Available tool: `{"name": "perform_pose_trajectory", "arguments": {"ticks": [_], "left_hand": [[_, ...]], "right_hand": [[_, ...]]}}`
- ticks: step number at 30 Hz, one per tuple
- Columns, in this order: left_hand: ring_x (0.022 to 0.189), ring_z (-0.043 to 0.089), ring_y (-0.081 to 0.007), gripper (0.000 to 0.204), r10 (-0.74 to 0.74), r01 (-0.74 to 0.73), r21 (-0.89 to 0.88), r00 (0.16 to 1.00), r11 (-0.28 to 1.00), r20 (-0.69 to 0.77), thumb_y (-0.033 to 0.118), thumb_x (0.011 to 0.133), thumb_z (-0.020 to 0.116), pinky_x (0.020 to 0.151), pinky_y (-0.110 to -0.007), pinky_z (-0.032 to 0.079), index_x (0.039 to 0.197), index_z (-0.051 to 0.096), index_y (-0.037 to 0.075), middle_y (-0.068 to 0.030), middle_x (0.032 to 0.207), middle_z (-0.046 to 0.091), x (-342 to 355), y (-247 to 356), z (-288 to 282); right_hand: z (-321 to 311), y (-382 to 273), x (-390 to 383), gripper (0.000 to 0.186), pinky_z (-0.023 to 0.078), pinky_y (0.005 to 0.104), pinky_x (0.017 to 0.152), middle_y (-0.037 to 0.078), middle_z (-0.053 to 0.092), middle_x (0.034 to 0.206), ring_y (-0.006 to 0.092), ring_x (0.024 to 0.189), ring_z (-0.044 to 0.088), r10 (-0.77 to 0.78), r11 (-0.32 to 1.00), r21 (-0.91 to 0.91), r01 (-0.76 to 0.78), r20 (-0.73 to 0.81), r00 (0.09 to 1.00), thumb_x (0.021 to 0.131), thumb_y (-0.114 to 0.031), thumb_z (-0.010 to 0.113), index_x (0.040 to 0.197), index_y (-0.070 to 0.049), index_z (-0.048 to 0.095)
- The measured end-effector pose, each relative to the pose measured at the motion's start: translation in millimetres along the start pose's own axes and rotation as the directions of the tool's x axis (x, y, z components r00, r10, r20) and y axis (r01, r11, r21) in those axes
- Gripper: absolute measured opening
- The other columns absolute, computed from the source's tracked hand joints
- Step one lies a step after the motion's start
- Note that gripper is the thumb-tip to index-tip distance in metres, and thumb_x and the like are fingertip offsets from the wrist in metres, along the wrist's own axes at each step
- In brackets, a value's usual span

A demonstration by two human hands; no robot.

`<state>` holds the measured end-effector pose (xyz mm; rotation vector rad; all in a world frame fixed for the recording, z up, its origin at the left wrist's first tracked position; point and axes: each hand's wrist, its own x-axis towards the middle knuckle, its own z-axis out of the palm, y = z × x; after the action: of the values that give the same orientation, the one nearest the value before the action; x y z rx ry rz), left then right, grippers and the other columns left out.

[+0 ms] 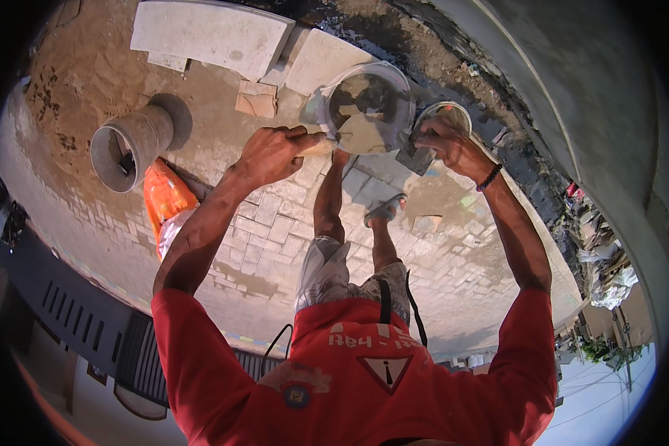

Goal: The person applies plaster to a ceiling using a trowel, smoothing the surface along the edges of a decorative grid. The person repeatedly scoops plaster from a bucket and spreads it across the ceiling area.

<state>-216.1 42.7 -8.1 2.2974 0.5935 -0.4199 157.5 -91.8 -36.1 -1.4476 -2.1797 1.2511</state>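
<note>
A large bucket holds wet grey mortar and stands at the top centre. My left hand grips a pale, wooden-looking handle beside that bucket's near rim; the tool's far end is hard to make out. Right of it, my right hand is closed over a smaller round bucket, where a dark, mortar-stained flat piece shows below the fingers. I cannot tell exactly what those fingers grip. My bare legs and sandalled feet show below the large bucket.
Pale concrete slabs lie behind on sand. An empty cylindrical bucket lies at left beside an orange sack. Paving spans the middle; a rubble-filled channel and concrete wall run along the right.
</note>
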Motion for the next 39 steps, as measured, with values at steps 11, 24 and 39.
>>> {"name": "perform_pose_trajectory", "arguments": {"ticks": [11,24,39], "left_hand": [[0.089,0.068,-0.0270,0.057,0.109,-0.114,0.068,0.991,0.991,0.076,0.014,0.076,0.071,0.073,-0.040,0.055,0.131,0.056,0.018,-0.0070,0.112,0.066,18,-11,-17],[0.082,0.068,-0.0255,0.067,0.111,-0.118,0.102,0.991,0.988,0.078,0.007,0.068,0.072,0.071,-0.039,0.055,0.132,0.055,0.018,-0.0043,0.105,0.064,19,-10,-25],[0.082,0.067,-0.0222,0.062,0.127,-0.138,0.182,0.989,0.974,0.073,0.009,0.071,0.069,0.070,-0.037,0.055,0.130,0.056,0.022,-0.0021,0.101,0.065,16,-8,-11]], "right_hand": [[-7,-3,13,0.026,0.049,0.0391,0.086,0.009,0.054,0.103,0.0279,0.108,0.051,-0.115,0.992,-0.052,0.119,0.075,0.991,0.074,0.006,0.060,0.095,-0.008,0.068],[-8,5,24,0.033,0.048,0.0397,0.085,0.010,0.056,0.100,0.0293,0.099,0.054,-0.144,0.989,0.043,0.145,-0.011,0.989,0.069,0.010,0.064,0.098,-0.006,0.066],[-44,19,25,0.039,0.045,0.0399,0.087,0.010,0.056,0.105,0.0293,0.101,0.055,0.148,0.987,-0.037,-0.157,-0.180,0.973,0.077,0.006,0.065,0.114,-0.007,0.066]]}}
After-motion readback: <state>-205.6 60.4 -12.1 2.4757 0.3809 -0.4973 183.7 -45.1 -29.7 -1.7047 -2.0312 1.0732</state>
